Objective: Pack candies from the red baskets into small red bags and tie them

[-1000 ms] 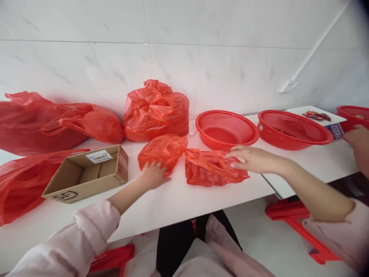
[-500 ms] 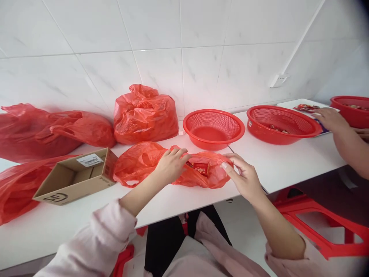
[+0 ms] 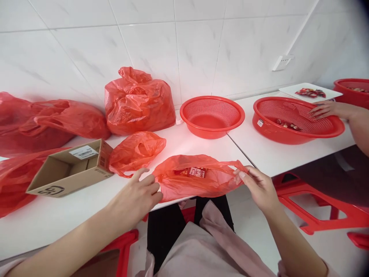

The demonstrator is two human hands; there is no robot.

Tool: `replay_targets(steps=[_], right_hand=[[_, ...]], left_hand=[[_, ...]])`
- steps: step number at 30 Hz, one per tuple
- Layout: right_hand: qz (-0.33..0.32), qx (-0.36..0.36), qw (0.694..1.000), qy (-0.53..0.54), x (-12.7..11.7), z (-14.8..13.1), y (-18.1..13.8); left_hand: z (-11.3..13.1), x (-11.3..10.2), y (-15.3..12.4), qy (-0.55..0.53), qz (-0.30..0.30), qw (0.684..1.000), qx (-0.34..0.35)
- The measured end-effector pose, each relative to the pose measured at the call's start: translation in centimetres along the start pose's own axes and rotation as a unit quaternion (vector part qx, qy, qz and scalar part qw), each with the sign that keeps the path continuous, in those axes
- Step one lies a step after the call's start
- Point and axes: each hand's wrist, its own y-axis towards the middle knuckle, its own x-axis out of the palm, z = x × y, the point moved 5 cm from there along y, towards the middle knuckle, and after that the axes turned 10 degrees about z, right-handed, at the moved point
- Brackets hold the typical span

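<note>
White table (image 3: 57, 219) supports the red bag (image 3: 198, 186) the right hand (image 3: 261, 188) grips.

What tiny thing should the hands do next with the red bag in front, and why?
Perhaps the left hand could spread the mouth of the red bag a little wider. The right hand holds its right end, and printed packets show inside, but the opening looks narrow.

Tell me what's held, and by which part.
The right hand pinches the open red plastic bag by the handle at its right end. The left hand is at the bag's left end; whether it grips cannot be told.
</note>
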Motion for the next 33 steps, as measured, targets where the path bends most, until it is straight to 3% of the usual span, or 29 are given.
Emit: replay_targets(steps=[3,5,6,8,10,11,12,13,14,16,20,22,23,25,27,30,33], right_hand=[[0.009,-0.019,1.0,0.019,0.7,-0.8,1.4],[0.049,-0.037,0.995,0.076,0.9,-1.8,3.6],[0.072,-0.04,0.99,0.115,1.0,-2.5,4.9],[0.108,-0.034,0.975,0.19,1.4,-4.2,7.7],[0.107,-0.043,0.969,0.218,2.1,-6.7,10.0],[0.097,-0.062,0.97,0.216,2.5,-8.2,10.8],[0.08,-0.089,0.971,0.207,2.9,-10.0,11.4],[0.055,-0.117,0.973,0.192,3.6,-11.8,11.6],[0.021,-0.14,0.975,0.173,4.4,-13.5,11.7],[-0.052,-0.173,0.974,0.134,6.3,-16.7,11.3],[-0.153,-0.26,0.949,0.095,10.7,-21.4,8.7],[-0.192,-0.317,0.925,0.079,12.6,-22.4,7.2],[-0.206,-0.336,0.916,0.073,13.3,-22.3,6.6],[-0.209,-0.339,0.914,0.078,14.1,-21.2,6.3],[-0.195,-0.294,0.929,0.108,14.3,-19.0,7.0],[-0.234,-0.219,0.937,0.142,14.6,-15.6,8.1],[-0.239,-0.198,0.938,0.156,14.3,-14.0,8.5]], left_hand=[[-1.5,-1.8,-0.2,-0.134,0.091,0.986,-0.04],[-4.1,-2.7,0.0,-0.282,0.13,0.942,-0.128],[-5.5,-2.9,0.3,-0.378,0.154,0.896,-0.173],[-7.7,-3.0,1.3,-0.585,0.207,0.752,-0.222],[-8.9,-3.2,2.7,-0.738,0.27,0.589,-0.19],[-9.2,-3.4,3.4,-0.781,0.292,0.529,-0.161],[-9.2,-3.7,4.2,-0.806,0.302,0.491,-0.134],[-9.1,-3.9,4.9,-0.818,0.301,0.475,-0.117],[-8.8,-4.1,5.6,-0.823,0.288,0.476,-0.114],[-8.0,-4.1,7.0,-0.818,0.227,0.505,-0.155],[-6.8,-3.9,8.5,-0.722,0.103,0.633,-0.26],[-6.5,-3.9,8.8,-0.659,0.08,0.7,-0.265],[-6.5,-3.7,8.9,-0.639,0.078,0.718,-0.264],[-6.7,-3.1,8.8,-0.64,0.084,0.71,-0.281],[-7.4,-2.1,8.6,-0.673,0.097,0.66,-0.319],[-8.4,-0.8,8.7,-0.708,0.122,0.593,-0.365],[-8.6,0.1,9.1,-0.723,0.1,0.585,-0.354]])
